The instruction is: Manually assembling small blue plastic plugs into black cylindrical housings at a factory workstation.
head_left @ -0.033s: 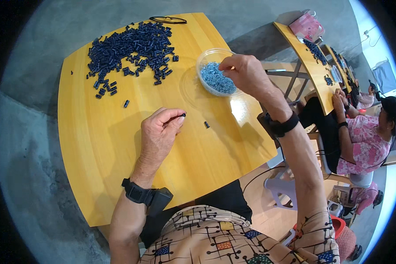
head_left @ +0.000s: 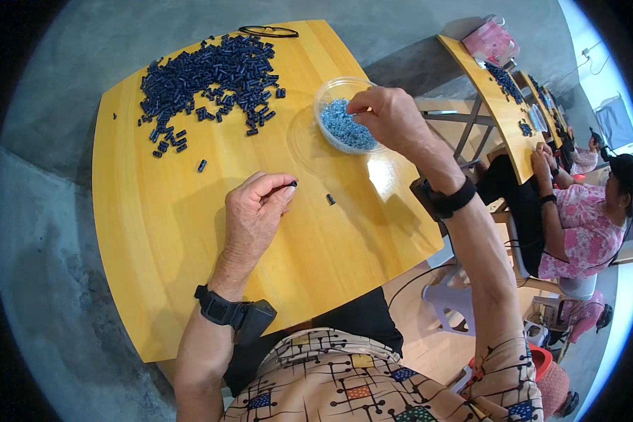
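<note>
Over the middle of the yellow table, my left hand (head_left: pixel 252 214) pinches a small dark cylindrical piece (head_left: pixel 292 184) between thumb and fingers. My right hand (head_left: pixel 394 119) is at the round clear plastic bowl (head_left: pixel 321 90), its thumb and fingers pinched above the contents. Small shiny bluish pieces (head_left: pixel 344 130), too fine to name, fill the bowl. Whether anything sits in that pinch is hidden. Between my hands a single dark piece (head_left: pixel 330 200) rests on the table, and another dark piece (head_left: pixel 202 166) lies farther left.
A big heap of dark blue cylindrical pieces (head_left: pixel 204 77) covers the far left of the table (head_left: pixel 155 267). Black-framed glasses (head_left: pixel 269 32) lie at the far edge. To the right, a person (head_left: pixel 577 225) sits at another table (head_left: pixel 496 105) with similar pieces. A pale stool (head_left: pixel 449 302) stands below.
My right hand has shifted very slightly left over the bowl. My left hand and the dark piece in it have stayed put.
</note>
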The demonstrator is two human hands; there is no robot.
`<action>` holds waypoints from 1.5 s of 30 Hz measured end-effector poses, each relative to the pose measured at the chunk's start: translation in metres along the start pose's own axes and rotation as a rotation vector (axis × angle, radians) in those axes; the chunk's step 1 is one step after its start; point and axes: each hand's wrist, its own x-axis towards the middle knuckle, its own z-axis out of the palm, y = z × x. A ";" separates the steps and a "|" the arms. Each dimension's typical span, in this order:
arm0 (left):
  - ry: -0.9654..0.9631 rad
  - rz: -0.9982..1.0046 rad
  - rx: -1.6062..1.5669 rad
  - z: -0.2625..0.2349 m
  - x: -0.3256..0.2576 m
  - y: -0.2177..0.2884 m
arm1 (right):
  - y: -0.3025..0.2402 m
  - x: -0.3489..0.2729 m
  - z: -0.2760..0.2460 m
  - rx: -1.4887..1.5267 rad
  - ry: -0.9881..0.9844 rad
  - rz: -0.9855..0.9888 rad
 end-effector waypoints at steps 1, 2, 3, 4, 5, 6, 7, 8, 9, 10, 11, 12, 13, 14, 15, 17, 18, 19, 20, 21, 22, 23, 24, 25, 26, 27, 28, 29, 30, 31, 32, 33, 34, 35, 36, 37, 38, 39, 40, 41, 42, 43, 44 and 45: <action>0.000 -0.001 0.001 0.000 0.000 0.000 | -0.002 0.002 0.003 0.001 -0.001 0.000; -0.002 0.005 0.000 0.000 0.000 0.000 | -0.003 0.004 0.005 -0.016 -0.018 -0.024; -0.004 0.011 0.000 -0.001 0.000 -0.001 | -0.004 0.005 0.008 -0.032 -0.036 -0.048; -0.004 0.010 0.000 0.000 0.000 -0.001 | -0.004 0.006 0.009 -0.032 -0.037 -0.048; -0.002 0.013 0.002 0.000 0.000 -0.001 | -0.004 0.008 0.011 -0.028 -0.031 -0.039; 0.000 0.016 0.005 0.000 0.000 0.000 | -0.004 0.009 0.012 -0.023 -0.025 -0.031; 0.001 0.014 0.003 0.000 0.000 0.000 | -0.003 0.009 0.012 -0.023 -0.027 -0.030; 0.000 0.014 0.020 0.000 0.000 0.001 | -0.002 0.009 0.012 -0.031 -0.024 -0.010; 0.000 0.015 0.037 0.001 0.000 0.000 | -0.001 0.008 0.011 -0.040 -0.022 0.010; 0.000 0.014 0.035 0.001 0.001 0.000 | 0.001 0.009 0.009 -0.041 -0.024 0.010; -0.010 0.033 0.046 0.001 0.001 -0.001 | 0.003 0.009 0.007 -0.075 -0.010 0.006; -0.020 0.053 0.058 0.001 0.001 -0.001 | 0.005 0.008 0.004 -0.108 0.003 0.001; -0.018 0.050 0.055 0.000 0.001 -0.002 | 0.005 0.008 -0.001 -0.109 -0.001 0.000; -0.003 0.060 0.065 0.000 0.001 -0.002 | 0.004 0.008 -0.008 -0.133 -0.030 0.019; 0.012 0.070 0.076 -0.001 0.001 -0.003 | 0.004 0.007 -0.012 -0.157 -0.058 0.037; 0.002 0.065 0.081 0.000 0.001 -0.001 | 0.008 0.003 -0.018 -0.196 -0.063 0.016; -0.005 0.060 0.091 0.000 0.001 -0.001 | 0.009 0.002 -0.019 -0.230 -0.066 -0.009; -0.006 0.060 0.090 0.000 0.001 0.000 | 0.010 0.001 -0.018 -0.231 -0.066 -0.008; -0.009 0.046 0.082 0.001 0.001 0.002 | 0.012 0.000 -0.016 -0.268 -0.079 -0.047; -0.012 0.033 0.073 0.001 0.001 0.002 | 0.013 -0.001 -0.014 -0.304 -0.092 -0.087; -0.014 0.033 0.074 0.001 0.001 0.002 | 0.012 -0.001 -0.012 -0.304 -0.091 -0.086; -0.019 0.042 0.070 0.001 0.001 0.001 | 0.012 -0.001 -0.011 -0.336 -0.120 -0.071; -0.024 0.050 0.067 0.002 0.001 0.000 | 0.011 -0.001 -0.010 -0.367 -0.148 -0.057; -0.023 0.049 0.068 0.001 0.001 0.000 | 0.009 0.000 -0.008 -0.366 -0.148 -0.058; -0.025 0.055 0.068 0.001 0.001 -0.001 | 0.007 0.001 -0.006 -0.422 -0.200 -0.036; -0.028 0.061 0.068 0.001 0.001 -0.001 | 0.005 0.002 -0.005 -0.478 -0.252 -0.014; -0.026 0.062 0.068 0.000 0.001 -0.001 | 0.004 0.003 -0.003 -0.479 -0.251 -0.016; -0.028 0.068 0.078 -0.001 0.000 -0.001 | 0.003 0.003 -0.001 -0.496 -0.244 -0.042; -0.030 0.074 0.087 -0.001 0.000 0.000 | 0.002 0.004 0.001 -0.513 -0.236 -0.068; -0.028 0.072 0.087 -0.001 0.000 -0.001 | 0.002 0.005 0.002 -0.512 -0.238 -0.069; -0.025 0.053 0.072 0.000 0.001 -0.001 | 0.002 0.007 0.003 -0.519 -0.264 -0.067; -0.021 0.033 0.057 0.000 0.001 -0.001 | 0.002 0.008 0.004 -0.525 -0.291 -0.066; -0.019 0.034 0.056 0.001 0.000 -0.001 | 0.002 0.008 0.004 -0.526 -0.292 -0.069; -0.018 0.033 0.057 0.001 0.000 -0.001 | 0.005 0.007 0.004 -0.526 -0.288 -0.064; -0.018 0.033 0.059 0.001 0.000 -0.002 | 0.007 0.007 0.004 -0.525 -0.285 -0.060; -0.015 0.032 0.058 0.000 0.000 -0.002 | 0.008 0.007 0.003 -0.525 -0.286 -0.062; -0.023 0.045 0.061 0.000 0.001 -0.002 | 0.009 0.007 0.002 -0.499 -0.268 -0.034; -0.032 0.058 0.064 0.000 0.001 -0.002 | 0.010 0.006 0.001 -0.473 -0.250 -0.006; -0.029 0.058 0.064 -0.001 0.001 -0.002 | 0.011 0.006 0.001 -0.473 -0.250 -0.008; -0.027 0.063 0.072 0.000 0.001 -0.002 | 0.011 0.007 0.000 -0.456 -0.230 0.017; -0.025 0.068 0.079 0.000 0.001 -0.002 | 0.011 0.007 -0.001 -0.440 -0.209 0.042; -0.023 0.067 0.079 0.000 0.001 -0.003 | 0.010 0.006 -0.001 -0.439 -0.211 0.041; -0.023 0.067 0.075 0.000 0.001 -0.004 | 0.007 0.005 -0.002 -0.425 -0.247 0.007; -0.023 0.067 0.070 0.000 0.001 -0.005 | 0.005 0.005 -0.002 -0.410 -0.284 -0.027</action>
